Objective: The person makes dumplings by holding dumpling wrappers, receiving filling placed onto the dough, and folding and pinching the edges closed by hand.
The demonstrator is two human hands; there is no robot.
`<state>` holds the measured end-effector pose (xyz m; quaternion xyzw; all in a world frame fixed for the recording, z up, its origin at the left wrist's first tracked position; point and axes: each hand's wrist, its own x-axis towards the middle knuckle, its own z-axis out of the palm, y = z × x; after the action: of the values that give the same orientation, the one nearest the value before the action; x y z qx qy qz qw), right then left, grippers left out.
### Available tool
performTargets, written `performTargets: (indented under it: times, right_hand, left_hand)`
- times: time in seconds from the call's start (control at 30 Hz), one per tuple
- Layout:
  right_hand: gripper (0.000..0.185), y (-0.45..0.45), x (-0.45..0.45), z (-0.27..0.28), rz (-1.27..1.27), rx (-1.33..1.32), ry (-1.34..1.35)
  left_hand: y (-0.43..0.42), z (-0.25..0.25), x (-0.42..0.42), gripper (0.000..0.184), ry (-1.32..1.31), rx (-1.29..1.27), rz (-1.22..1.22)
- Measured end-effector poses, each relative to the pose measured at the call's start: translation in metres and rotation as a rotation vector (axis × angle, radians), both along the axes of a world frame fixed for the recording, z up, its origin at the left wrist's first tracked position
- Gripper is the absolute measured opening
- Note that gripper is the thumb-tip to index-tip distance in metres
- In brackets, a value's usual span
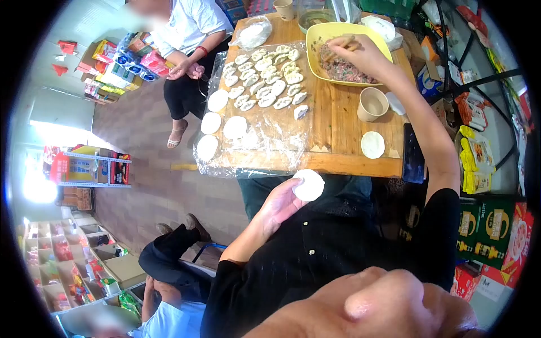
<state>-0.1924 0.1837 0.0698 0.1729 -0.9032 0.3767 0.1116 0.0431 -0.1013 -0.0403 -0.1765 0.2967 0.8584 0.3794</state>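
Round wrapper point(309, 186), broad face upward

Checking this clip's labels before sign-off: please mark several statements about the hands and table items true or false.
1. The left hand holds a round wrapper. True.
2. The right hand is inside a paper cup. False: it is at the yellow bowl.
3. Folded dumplings lie on a plastic sheet. True.
4. The yellow bowl is empty. False: it holds a pinkish filling.
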Motion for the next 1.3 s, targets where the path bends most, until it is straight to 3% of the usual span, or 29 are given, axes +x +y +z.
performTargets:
  times: [0.07,0.13,0.27,0.57,0.8,1.07,1.23,1.3]
  right_hand:
    - [0.033,0.002,0.002,0.0,0.023,0.053,0.052]
    - [0.031,0.004,0.015,0.015,-0.018,-0.105,-0.04]
    - [0.028,0.01,0.031,0.024,-0.069,-0.135,0.056]
    - [0.023,0.008,0.018,-0.025,-0.038,-0.202,0.072]
    - [0.027,0.011,0.032,-0.018,-0.085,-0.355,0.132]
    - [0.027,0.013,0.008,-0.033,-0.172,-0.176,0.075]
    - [0.028,0.026,0.01,-0.036,-0.054,-0.677,-0.088]
    - [0.028,0.031,0.014,-0.035,-0.064,-0.677,-0.095]
  left_hand:
    - [-0.001,-0.003,0.003,0.045,-0.012,0.002,0.005]
    - [-0.002,0.0,0.005,0.045,-0.013,0.009,0.007]
    - [-0.002,-0.007,0.009,0.046,-0.018,-0.01,0.029]
    - [-0.006,-0.006,0.018,0.048,-0.008,0.03,0.02]
    - [-0.004,-0.001,0.027,0.046,-0.049,0.032,-0.013]
    - [0.0,0.007,0.028,0.044,-0.107,0.124,-0.03]
    - [-0.001,0.03,0.025,0.047,-0.063,0.164,-0.027]
    - [-0.002,0.037,0.02,0.048,-0.05,0.178,-0.028]
